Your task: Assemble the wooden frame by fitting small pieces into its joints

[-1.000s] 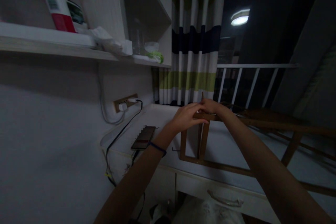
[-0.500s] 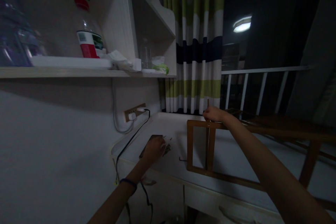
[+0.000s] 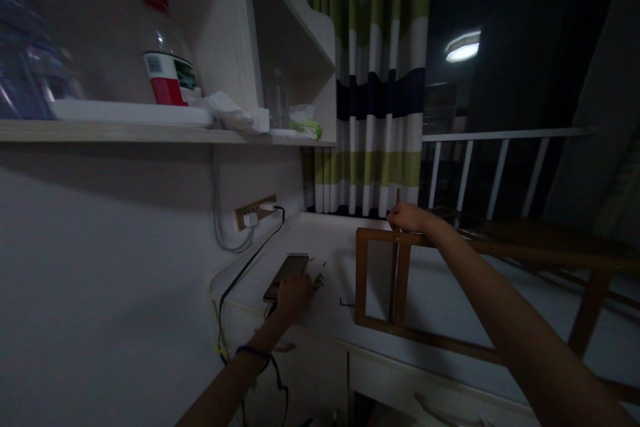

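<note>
A brown wooden frame [image 3: 379, 276] stands upright on the white desk [image 3: 440, 293]. My right hand [image 3: 407, 216] grips its top rail where a thin upright slat meets it. My left hand [image 3: 295, 293] rests low on the desk's left part, fingers curled over small dark bits, likely screws [image 3: 317, 279], right beside a dark phone [image 3: 287, 273]. Whether the left hand holds anything is hidden in the dim light.
A black cable [image 3: 245, 267] runs from a wall socket [image 3: 255, 213] to the phone. A small hex key [image 3: 346, 302] lies by the frame. Shelves [image 3: 150, 133] above hold a bottle [image 3: 167, 67] and bags. A striped curtain [image 3: 380, 80] and white railing [image 3: 500, 137] stand behind.
My left hand left the frame's top rail and dropped to the desk beside the phone, then slid slightly nearer. My right hand stays on the frame.
</note>
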A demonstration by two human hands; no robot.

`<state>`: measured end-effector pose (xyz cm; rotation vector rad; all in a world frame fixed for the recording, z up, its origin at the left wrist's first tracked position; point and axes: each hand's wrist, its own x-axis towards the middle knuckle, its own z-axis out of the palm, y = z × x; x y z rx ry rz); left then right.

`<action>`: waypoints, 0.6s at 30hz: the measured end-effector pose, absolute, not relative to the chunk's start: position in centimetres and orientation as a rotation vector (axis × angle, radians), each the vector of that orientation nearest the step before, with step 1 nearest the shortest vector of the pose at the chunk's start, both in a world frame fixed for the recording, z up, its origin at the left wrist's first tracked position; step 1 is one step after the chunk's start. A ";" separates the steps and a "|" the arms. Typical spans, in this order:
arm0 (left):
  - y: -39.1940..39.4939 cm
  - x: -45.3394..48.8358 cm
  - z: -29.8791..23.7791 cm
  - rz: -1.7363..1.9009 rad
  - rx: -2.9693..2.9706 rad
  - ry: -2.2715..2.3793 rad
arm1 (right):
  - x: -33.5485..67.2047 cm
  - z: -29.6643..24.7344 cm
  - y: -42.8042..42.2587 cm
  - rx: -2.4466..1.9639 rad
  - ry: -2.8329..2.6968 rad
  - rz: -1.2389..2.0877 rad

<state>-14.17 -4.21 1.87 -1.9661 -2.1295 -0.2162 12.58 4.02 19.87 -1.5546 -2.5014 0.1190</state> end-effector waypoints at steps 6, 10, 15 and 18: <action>-4.1 -14.3 1.8 -0.191 -1.980 -2.153 | 12.6 19.9 4.0 -1.554 -2.499 0.131; -4.3 -14.1 1.8 -0.187 -1.980 -2.164 | 12.5 19.9 4.0 -1.539 -2.515 0.133; -4.5 -14.1 1.6 -0.190 -1.983 -2.169 | 12.6 19.9 3.9 -1.518 -2.524 0.131; -4.6 -14.2 1.7 -0.206 -1.992 -2.170 | 12.6 19.9 4.0 -1.521 -2.520 0.133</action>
